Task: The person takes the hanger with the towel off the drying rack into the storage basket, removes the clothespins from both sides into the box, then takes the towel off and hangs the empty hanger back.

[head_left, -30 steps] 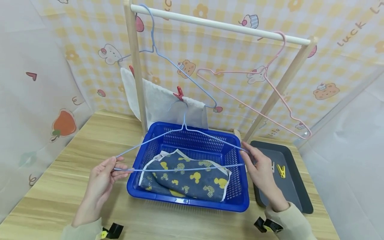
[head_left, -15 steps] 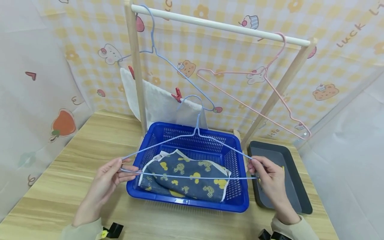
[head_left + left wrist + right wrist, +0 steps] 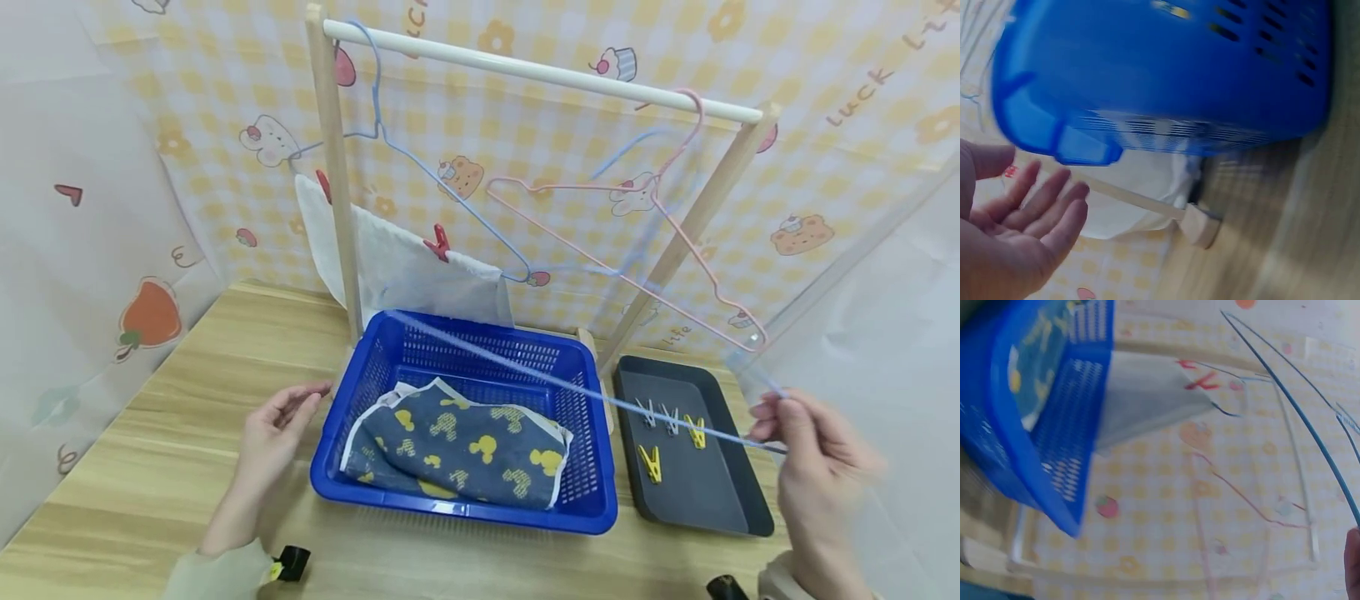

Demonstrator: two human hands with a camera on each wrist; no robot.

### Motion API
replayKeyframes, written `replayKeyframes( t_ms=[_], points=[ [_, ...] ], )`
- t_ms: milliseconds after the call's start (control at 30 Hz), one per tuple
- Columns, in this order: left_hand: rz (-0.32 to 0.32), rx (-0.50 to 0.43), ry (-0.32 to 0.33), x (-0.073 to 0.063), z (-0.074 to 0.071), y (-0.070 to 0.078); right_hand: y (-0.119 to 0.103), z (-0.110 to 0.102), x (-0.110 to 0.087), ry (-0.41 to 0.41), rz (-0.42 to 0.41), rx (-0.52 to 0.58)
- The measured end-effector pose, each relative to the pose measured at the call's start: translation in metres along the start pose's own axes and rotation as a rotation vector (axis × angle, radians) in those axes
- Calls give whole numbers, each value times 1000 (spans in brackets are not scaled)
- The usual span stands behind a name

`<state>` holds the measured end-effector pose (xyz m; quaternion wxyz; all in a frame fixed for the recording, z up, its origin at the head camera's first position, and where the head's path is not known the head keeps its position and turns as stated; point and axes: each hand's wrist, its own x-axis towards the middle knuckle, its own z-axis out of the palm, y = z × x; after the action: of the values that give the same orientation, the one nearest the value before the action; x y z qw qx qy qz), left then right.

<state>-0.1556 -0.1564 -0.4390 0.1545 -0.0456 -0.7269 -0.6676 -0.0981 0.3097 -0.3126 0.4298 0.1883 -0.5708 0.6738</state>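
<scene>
In the head view my right hand (image 3: 821, 471) pinches one end corner of a blue wire hanger (image 3: 525, 372) at the far right. The hanger is partly blurred, and its lower bar slants across the basket and tray. The right wrist view shows the hanger's bars (image 3: 1300, 415) with a fingertip at the edge. My left hand (image 3: 276, 429) holds nothing and is beside the left rim of the blue basket (image 3: 324, 467), fingers relaxed. In the left wrist view the left hand (image 3: 1019, 231) is apart from the basket. A dark cloth with yellow shapes (image 3: 461, 446) lies inside the basket.
Behind stands a rack with a white rail (image 3: 540, 71). On it hang a blue hanger (image 3: 450, 196), with a white cloth (image 3: 420, 275) and red clips (image 3: 438, 243), and a pink hanger (image 3: 577, 246). A dark tray (image 3: 720, 500) at right holds several clothespins (image 3: 651, 464).
My left hand has let go of the blue hanger and drawn slightly left. My right hand has carried the hanger to the right past the tray, turning it. The clothespins now show.
</scene>
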Motion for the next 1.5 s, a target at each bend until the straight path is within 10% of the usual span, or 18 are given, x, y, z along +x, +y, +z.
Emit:
replayKeyframes(
  t_ms=[233,500,967,1367,1500],
  points=[
    [-149,123,-33,5,5,-16,-14,-6,32,245,-111,-23],
    [-299,188,-54,8,10,-17,-8,-10,52,278,-123,-166],
    [-371,50,-62,9,8,-15,36,33,82,113,-80,-557],
    [-408,-2,-66,9,9,-16,63,31,61,-71,69,-690],
    [-433,-35,-62,9,8,-16,67,36,59,-91,6,-810]
  ],
)
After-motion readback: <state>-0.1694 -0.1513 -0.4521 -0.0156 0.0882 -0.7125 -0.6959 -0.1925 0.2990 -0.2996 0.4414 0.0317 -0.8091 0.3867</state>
